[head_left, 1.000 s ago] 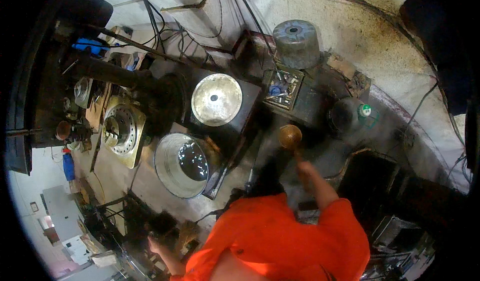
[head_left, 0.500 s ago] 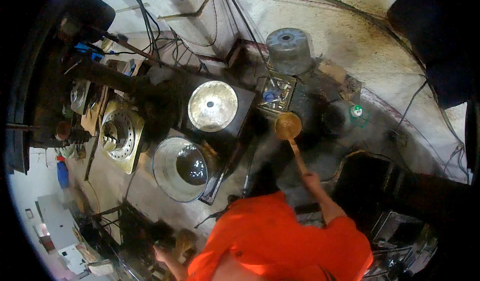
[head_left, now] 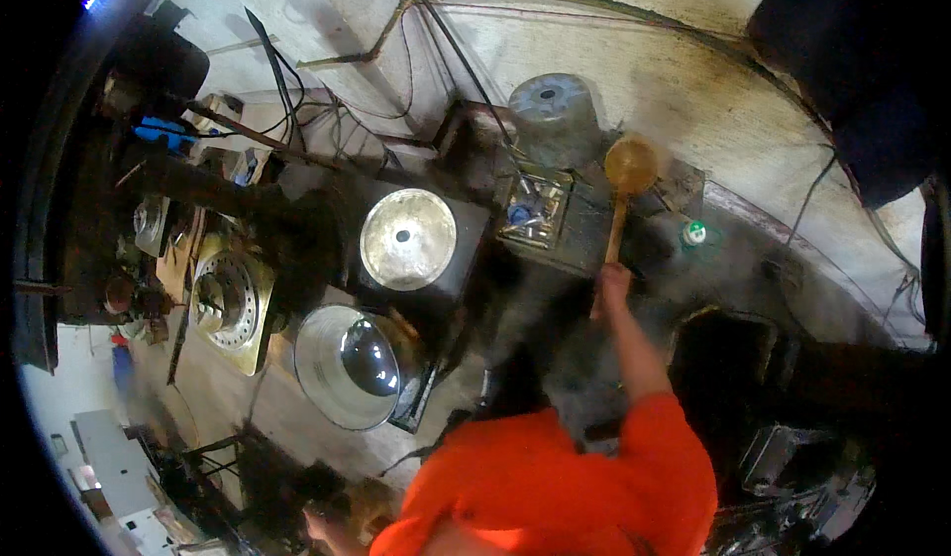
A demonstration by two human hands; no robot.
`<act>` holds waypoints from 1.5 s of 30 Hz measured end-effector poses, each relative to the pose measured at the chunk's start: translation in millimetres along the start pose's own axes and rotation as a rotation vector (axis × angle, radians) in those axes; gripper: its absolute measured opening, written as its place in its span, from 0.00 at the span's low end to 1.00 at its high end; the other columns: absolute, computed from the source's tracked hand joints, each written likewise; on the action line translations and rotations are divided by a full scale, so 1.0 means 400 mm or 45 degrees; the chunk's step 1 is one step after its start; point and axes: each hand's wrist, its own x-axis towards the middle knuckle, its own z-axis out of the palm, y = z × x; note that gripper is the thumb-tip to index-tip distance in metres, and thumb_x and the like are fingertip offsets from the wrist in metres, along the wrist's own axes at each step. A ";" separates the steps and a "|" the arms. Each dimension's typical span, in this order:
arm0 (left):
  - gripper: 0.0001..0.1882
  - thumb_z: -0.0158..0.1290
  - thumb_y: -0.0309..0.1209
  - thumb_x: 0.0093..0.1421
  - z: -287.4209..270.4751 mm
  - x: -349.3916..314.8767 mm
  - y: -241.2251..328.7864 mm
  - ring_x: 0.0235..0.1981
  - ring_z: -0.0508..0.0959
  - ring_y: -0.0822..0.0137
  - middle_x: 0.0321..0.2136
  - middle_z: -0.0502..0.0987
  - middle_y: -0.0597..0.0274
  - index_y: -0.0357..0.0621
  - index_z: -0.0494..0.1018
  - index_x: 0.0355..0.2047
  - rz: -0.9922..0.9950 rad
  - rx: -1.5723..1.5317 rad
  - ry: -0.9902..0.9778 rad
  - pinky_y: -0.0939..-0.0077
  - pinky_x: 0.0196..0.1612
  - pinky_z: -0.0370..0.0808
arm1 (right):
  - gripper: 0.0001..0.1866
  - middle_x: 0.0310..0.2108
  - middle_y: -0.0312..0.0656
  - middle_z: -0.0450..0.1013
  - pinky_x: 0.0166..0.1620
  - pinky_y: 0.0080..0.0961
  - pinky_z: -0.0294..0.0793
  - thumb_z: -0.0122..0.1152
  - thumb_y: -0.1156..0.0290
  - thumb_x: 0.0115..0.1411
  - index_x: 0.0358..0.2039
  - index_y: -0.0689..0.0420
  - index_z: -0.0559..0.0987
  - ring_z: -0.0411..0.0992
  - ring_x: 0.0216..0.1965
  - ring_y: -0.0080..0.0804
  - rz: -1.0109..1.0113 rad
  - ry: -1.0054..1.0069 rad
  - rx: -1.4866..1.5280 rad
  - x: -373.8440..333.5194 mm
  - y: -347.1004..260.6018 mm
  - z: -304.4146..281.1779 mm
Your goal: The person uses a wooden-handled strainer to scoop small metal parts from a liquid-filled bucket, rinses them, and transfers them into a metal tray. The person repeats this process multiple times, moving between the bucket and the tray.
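My right hand (head_left: pixel 614 283) is closed round the handle of a wooden mallet (head_left: pixel 631 166), raised ahead of me with its round head up. Beyond the hand, an upturned grey metal pot (head_left: pixel 555 140) stands by the wall, left of the mallet head. Low at the left, my left hand (head_left: pixel 319 526) shows only in part beside my body; its fingers look loosely apart, with nothing visible in them. A round metal disc (head_left: pixel 408 239) with a central hole lies on a dark stand. Near it sits a large metal tub (head_left: pixel 322 363) with a dark, shiny bottom.
A tray of small parts (head_left: pixel 537 209) and a green and white object (head_left: pixel 693 234) are on the dark surface ahead. A machine with a perforated round plate (head_left: pixel 233 303) stands at the left. Cables (head_left: pixel 287 80) hang along the wall.
My right hand has lifted the mallet up and away from me, slightly to the right. Its head now overlaps the wall area. The view has shifted a little.
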 end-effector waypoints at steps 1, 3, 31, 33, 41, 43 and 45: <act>0.20 0.49 0.46 0.52 -0.024 0.033 -0.036 0.25 0.74 0.63 0.27 0.75 0.61 0.39 0.73 0.31 0.280 0.089 0.039 0.67 0.29 0.72 | 0.05 0.12 0.36 0.61 0.19 0.24 0.60 0.54 0.73 0.49 0.21 0.60 0.71 0.61 0.16 0.27 0.106 0.005 0.096 -0.011 -0.122 0.024; 0.18 0.50 0.44 0.51 -0.038 0.019 -0.010 0.26 0.74 0.64 0.29 0.76 0.61 0.42 0.72 0.35 0.133 -0.108 -0.025 0.69 0.28 0.72 | 0.05 0.12 0.36 0.62 0.19 0.25 0.60 0.54 0.72 0.50 0.22 0.60 0.71 0.62 0.17 0.28 0.157 -0.005 0.278 0.043 -0.186 0.063; 0.15 0.52 0.35 0.53 -0.234 -0.381 -0.004 0.17 0.63 0.73 0.23 0.72 0.62 0.37 0.70 0.37 -0.045 -0.864 0.217 0.76 0.17 0.60 | 0.19 0.47 0.50 0.62 0.47 0.39 0.66 0.53 0.66 0.45 0.40 0.53 0.73 0.62 0.49 0.45 -1.047 -1.425 -1.508 -0.403 -0.599 0.908; 0.15 0.52 0.33 0.53 -0.268 -0.423 -0.029 0.21 0.69 0.71 0.27 0.73 0.60 0.35 0.69 0.37 -0.182 -0.895 0.268 0.78 0.19 0.64 | 0.18 0.47 0.57 0.62 0.46 0.39 0.67 0.52 0.66 0.46 0.39 0.55 0.74 0.62 0.49 0.48 -1.198 -1.363 -1.571 -0.333 -0.498 0.986; 0.12 0.49 0.27 0.55 -0.407 -0.563 -0.369 0.27 0.71 0.68 0.27 0.73 0.57 0.29 0.69 0.35 -0.462 -0.988 0.495 0.74 0.20 0.69 | 0.11 0.25 0.58 0.71 0.39 0.39 0.70 0.51 0.69 0.39 0.21 0.61 0.76 0.70 0.31 0.53 -1.416 -0.876 -1.280 -0.353 -0.667 0.850; 0.12 0.50 0.27 0.55 -0.362 -0.524 -0.431 0.26 0.72 0.65 0.28 0.73 0.55 0.28 0.69 0.34 -0.557 -1.063 0.499 0.70 0.21 0.71 | 0.12 0.24 0.55 0.70 0.35 0.39 0.68 0.51 0.68 0.37 0.22 0.63 0.75 0.70 0.30 0.49 -1.463 -0.879 -1.276 -0.385 -0.819 0.773; 0.12 0.51 0.28 0.54 -0.325 -0.506 -0.364 0.22 0.72 0.67 0.27 0.73 0.57 0.29 0.69 0.34 -0.628 -0.963 0.485 0.73 0.20 0.70 | 0.11 0.19 0.55 0.69 0.31 0.39 0.67 0.51 0.68 0.35 0.18 0.63 0.74 0.69 0.25 0.49 -1.545 -0.950 -1.169 -0.437 -0.931 0.697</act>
